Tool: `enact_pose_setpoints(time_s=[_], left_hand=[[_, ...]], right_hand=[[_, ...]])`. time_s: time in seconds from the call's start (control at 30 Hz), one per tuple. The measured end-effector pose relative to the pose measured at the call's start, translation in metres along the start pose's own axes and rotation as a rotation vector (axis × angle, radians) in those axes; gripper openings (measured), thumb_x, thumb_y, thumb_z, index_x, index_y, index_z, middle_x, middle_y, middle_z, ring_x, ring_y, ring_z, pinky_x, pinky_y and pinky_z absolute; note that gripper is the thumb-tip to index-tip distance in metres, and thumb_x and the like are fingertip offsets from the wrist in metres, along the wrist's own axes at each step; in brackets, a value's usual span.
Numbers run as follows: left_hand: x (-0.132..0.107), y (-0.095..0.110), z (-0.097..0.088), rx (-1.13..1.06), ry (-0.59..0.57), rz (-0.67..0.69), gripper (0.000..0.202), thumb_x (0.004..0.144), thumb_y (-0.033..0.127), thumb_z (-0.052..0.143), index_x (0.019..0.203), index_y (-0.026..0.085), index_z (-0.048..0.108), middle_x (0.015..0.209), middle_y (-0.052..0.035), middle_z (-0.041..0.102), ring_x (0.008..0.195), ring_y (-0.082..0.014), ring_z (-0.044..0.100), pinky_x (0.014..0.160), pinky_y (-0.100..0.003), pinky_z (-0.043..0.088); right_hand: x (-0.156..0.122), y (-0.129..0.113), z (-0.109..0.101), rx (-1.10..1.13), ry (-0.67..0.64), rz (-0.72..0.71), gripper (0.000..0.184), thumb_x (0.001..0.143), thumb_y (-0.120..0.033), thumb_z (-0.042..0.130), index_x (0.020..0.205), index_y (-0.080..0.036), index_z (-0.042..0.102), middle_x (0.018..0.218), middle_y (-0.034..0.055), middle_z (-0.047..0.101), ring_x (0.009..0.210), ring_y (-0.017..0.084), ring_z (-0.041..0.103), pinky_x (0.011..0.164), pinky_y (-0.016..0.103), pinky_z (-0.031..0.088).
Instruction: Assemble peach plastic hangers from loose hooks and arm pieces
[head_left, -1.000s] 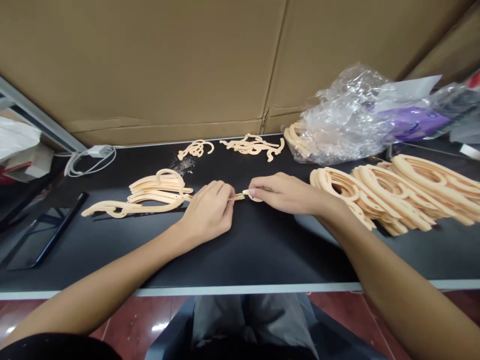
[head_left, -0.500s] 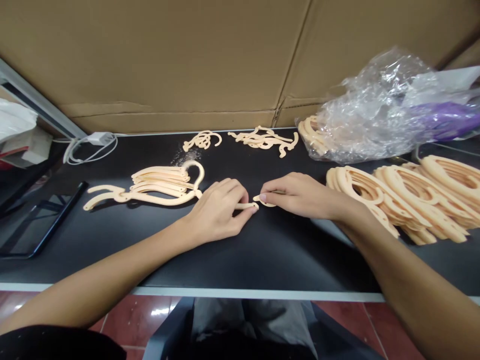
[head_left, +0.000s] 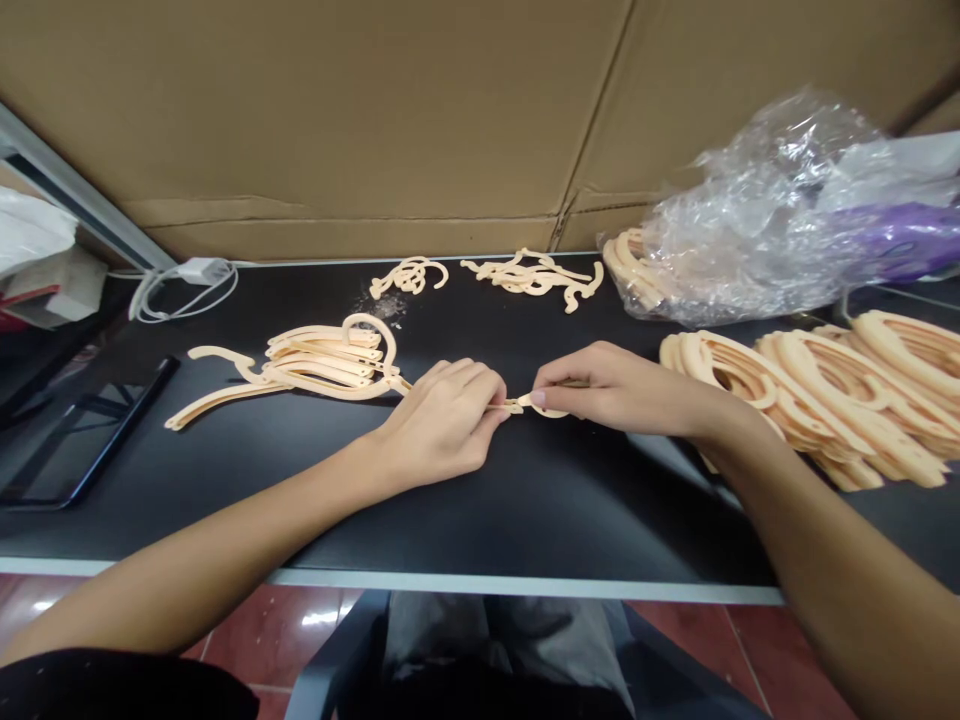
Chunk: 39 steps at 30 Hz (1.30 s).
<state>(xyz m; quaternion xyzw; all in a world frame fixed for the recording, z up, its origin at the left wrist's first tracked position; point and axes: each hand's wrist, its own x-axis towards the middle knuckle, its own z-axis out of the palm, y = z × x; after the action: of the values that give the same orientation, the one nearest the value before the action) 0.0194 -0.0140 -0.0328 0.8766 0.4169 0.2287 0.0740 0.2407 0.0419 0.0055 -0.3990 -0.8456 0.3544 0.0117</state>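
Note:
My left hand (head_left: 454,415) is closed on a cream folding clothes hanger (head_left: 371,385); its hook and far arms stretch out to the left. The hanger's near end sticks out past my fingertips. Between thumb and fingers, my right hand (head_left: 600,388) pinches a small curved hanger piece (head_left: 551,411), mostly covered by the hand. The tip of this piece meets the hanger's end, or lies right beside it; I cannot tell whether they are joined. Just behind the held hanger lies a stack of flat hanger arms (head_left: 322,350).
Two small heaps of curved pieces, a left heap (head_left: 411,276) and a right heap (head_left: 529,275), lie at the back. Piled hanger parts (head_left: 817,390) fill the right side under a clear plastic bag (head_left: 757,220). A phone (head_left: 86,430) and white cable (head_left: 187,290) are at left.
The hanger in my left hand has turned, its far arms now spread apart with the hook tilted left. Its near end and the piece in my right hand have come together.

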Motion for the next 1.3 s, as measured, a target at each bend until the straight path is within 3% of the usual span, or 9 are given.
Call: enact_pose_setpoints(time_s=[0.3, 0.67, 0.97, 1.13, 1.3], left_hand=[[-0.002, -0.004, 0.007, -0.050, 0.082, 0.099, 0.014, 0.098, 0.015, 0.055, 0.084, 0.015, 0.054, 0.082, -0.0054, 0.063, 0.076, -0.0172, 0.057, 0.070, -0.030, 0.049], [0.000, -0.009, 0.006, -0.111, 0.063, 0.159, 0.014, 0.098, 0.013, 0.055, 0.084, 0.014, 0.056, 0.083, -0.0051, 0.065, 0.078, -0.0166, 0.059, 0.073, -0.029, 0.050], [0.001, -0.008, 0.005, -0.117, 0.044, 0.125, 0.013, 0.097, 0.013, 0.056, 0.084, 0.015, 0.058, 0.083, -0.0049, 0.066, 0.078, -0.0162, 0.059, 0.071, -0.029, 0.050], [0.001, -0.008, 0.006, -0.113, 0.055, 0.129, 0.011, 0.094, 0.009, 0.057, 0.084, 0.015, 0.058, 0.082, -0.0041, 0.066, 0.077, -0.0158, 0.058, 0.070, -0.029, 0.049], [0.002, -0.009, 0.007, -0.138, 0.060, 0.105, 0.011, 0.094, 0.012, 0.059, 0.083, 0.015, 0.059, 0.081, -0.0038, 0.066, 0.076, -0.0159, 0.059, 0.070, -0.029, 0.049]], right_hand=[[0.000, -0.001, 0.002, -0.044, 0.011, 0.006, 0.032, 0.088, -0.045, 0.048, 0.073, -0.022, 0.064, 0.066, -0.0020, 0.058, 0.063, 0.014, 0.047, 0.062, 0.029, 0.032], [-0.003, -0.005, 0.010, -0.208, 0.060, 0.049, 0.032, 0.092, -0.041, 0.045, 0.069, -0.024, 0.059, 0.061, -0.0035, 0.056, 0.059, 0.013, 0.043, 0.059, 0.029, 0.029], [-0.009, -0.013, 0.020, -0.548, 0.195, 0.045, 0.031, 0.095, -0.032, 0.044, 0.075, -0.024, 0.066, 0.081, 0.0008, 0.073, 0.073, 0.018, 0.063, 0.060, 0.030, 0.027], [-0.011, -0.026, 0.022, -0.686, 0.195, 0.029, 0.030, 0.097, -0.029, 0.047, 0.079, -0.023, 0.070, 0.086, 0.0036, 0.077, 0.076, 0.022, 0.067, 0.065, 0.033, 0.031], [-0.012, -0.029, 0.026, -0.781, 0.204, -0.029, 0.030, 0.095, -0.019, 0.048, 0.073, -0.020, 0.067, 0.080, 0.0069, 0.075, 0.075, 0.024, 0.067, 0.068, 0.035, 0.033]])
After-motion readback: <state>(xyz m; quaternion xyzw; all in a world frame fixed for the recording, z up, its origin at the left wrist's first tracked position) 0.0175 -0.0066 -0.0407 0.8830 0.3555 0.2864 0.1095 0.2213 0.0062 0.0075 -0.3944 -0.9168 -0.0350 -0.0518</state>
